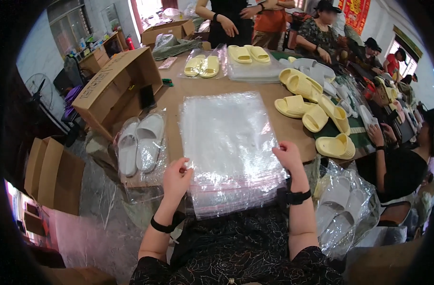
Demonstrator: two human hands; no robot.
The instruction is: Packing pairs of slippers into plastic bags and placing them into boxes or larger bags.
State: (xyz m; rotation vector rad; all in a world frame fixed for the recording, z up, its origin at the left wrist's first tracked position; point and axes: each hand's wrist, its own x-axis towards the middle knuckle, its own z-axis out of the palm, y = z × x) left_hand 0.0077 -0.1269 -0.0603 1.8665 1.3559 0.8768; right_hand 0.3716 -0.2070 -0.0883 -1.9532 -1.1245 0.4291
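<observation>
A stack of clear plastic bags (229, 135) lies flat before me, its near end with pinkish strips hanging over the table edge. At the stack's left edge is my left hand (175, 179), fingers curled and thumb close to the plastic. Opposite it, my right hand (289, 156) has its thumb and fingers bent together on the right edge of the bags. To the left lies a bagged pair of white slippers (149, 142). Several loose yellow slippers (293, 106) lie beyond my right hand.
An open cardboard box (117, 76) stands on its side at the table's left. Bagged yellow slippers (209, 66) lie at the far side. A plastic bag of white slippers (343, 204) is by my right elbow. Other people sit and stand around the table (174, 104).
</observation>
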